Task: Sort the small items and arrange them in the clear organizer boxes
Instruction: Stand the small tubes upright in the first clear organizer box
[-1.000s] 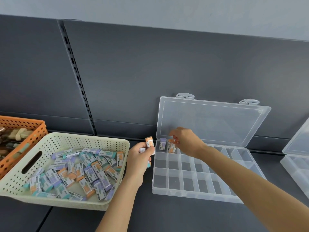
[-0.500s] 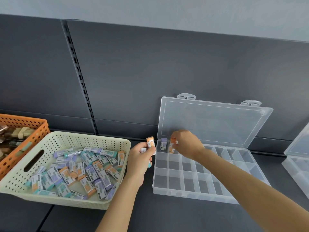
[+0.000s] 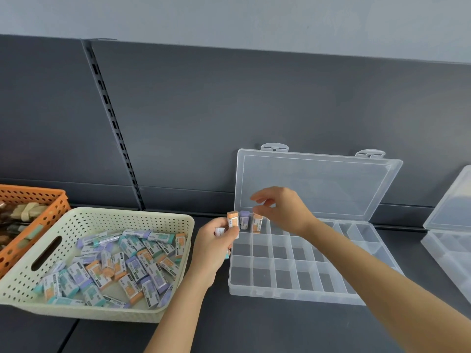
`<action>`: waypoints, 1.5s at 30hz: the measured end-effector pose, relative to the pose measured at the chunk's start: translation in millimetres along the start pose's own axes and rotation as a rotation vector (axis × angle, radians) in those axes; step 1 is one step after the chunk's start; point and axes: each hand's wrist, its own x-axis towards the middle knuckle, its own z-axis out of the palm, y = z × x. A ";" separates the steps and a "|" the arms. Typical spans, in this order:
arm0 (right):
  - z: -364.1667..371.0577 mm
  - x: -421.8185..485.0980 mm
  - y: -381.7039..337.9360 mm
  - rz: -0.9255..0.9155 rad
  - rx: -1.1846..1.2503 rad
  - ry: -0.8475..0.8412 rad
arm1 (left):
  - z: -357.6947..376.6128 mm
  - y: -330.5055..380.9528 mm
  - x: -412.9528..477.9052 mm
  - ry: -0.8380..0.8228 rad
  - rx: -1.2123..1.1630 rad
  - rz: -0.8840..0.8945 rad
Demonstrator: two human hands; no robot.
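Note:
A clear organizer box [image 3: 293, 294] lies open on the dark shelf, its lid leaning against the back panel. A purple eraser [image 3: 244, 220] and an orange eraser [image 3: 258, 222] stand upright in its far-left compartments. My right hand [image 3: 280, 210] hovers just above the orange one with fingers apart, holding nothing. My left hand [image 3: 216, 248] sits left of the box, gripping a few wrapped erasers, an orange eraser [image 3: 232, 219] sticking up on top. A cream basket [image 3: 76, 220] at left holds several orange, purple and teal erasers.
An orange basket [image 3: 38, 200] with other items sits at the far left edge. A second clear organizer box [image 3: 451, 240], also open, lies at the right edge. The dark back panel stands close behind the boxes.
My right hand has let go of the orange eraser in the far-left row and lifted slightly with fingers spread. My left hand stays put with its erasers.

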 end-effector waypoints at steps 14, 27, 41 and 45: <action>-18.4 -10.0 12.5 0.109 0.079 0.116 | 5.0 12.6 1.0 0.009 -0.137 -0.072; 5.2 -7.2 49.4 0.267 -0.180 -0.004 | 12.0 11.5 3.6 -0.027 -0.197 -0.110; 5.0 -7.1 55.3 0.228 -0.162 0.061 | 13.8 15.0 -1.7 -0.080 -0.065 -0.052; -13.5 -18.8 31.1 0.174 0.090 0.109 | 16.8 21.8 -5.4 -0.132 0.061 -0.008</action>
